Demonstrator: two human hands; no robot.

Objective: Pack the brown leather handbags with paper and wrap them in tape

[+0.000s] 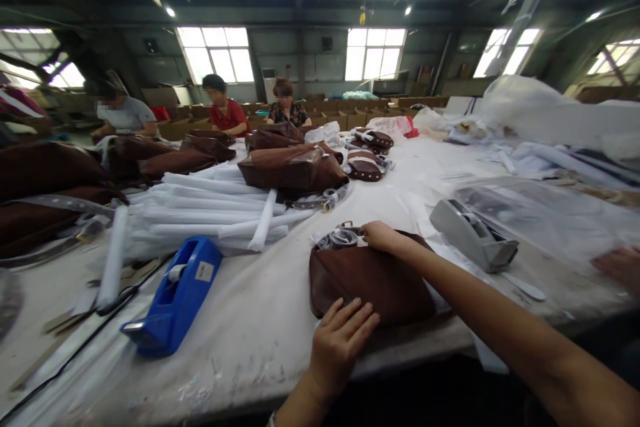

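A brown leather bag (370,280) lies flat near the table's front edge, with a wrapped strap and metal buckle (340,237) at its far end. My left hand (340,340) rests on the bag's near edge, fingers stretched out flat. My right hand (380,235) reaches across to the bag's far edge, its fingers curled down beside the strap; what they grip is hidden.
A blue tape dispenser (173,297) sits to the left and a grey one (473,233) to the right. White paper rolls (210,213) and several brown bags (293,167) lie further back. Three people sit at the table's far end. Plastic sheets (545,207) cover the right side.
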